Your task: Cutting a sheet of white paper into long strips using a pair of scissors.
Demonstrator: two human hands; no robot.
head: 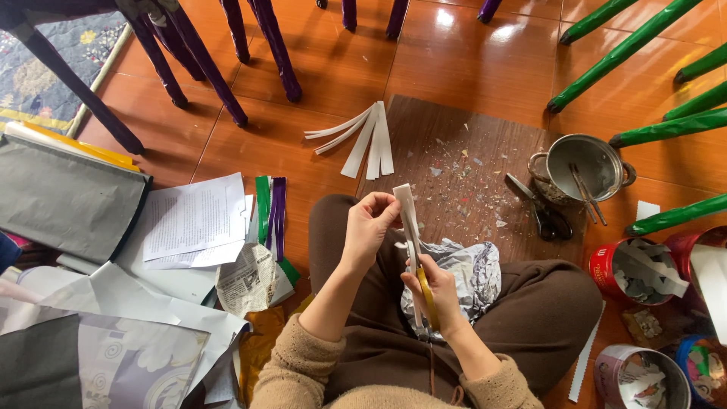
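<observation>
1. Head view, surroundings: glossy orange floor tiles, with a dark wooden board [462, 151] laid ahead of my crossed legs, apparently to catch the paper scraps littering it.
2. Left hand [369, 225]: fingers pinched shut on the top of a white paper strip [406, 208], holding it upright and taut.
3. Right hand [433, 297]: fingers wrapped around yellow-handled scissors [424, 291], blades along the strip's lower part (how far they are parted I cannot tell).
4. Crumpled paper [473, 273] rests on my lap beneath, likely collecting offcuts.
5. Cut white strips [367, 138] lie fanned beyond the board; black scissors [539, 210] beside a metal pot [583, 168].
</observation>
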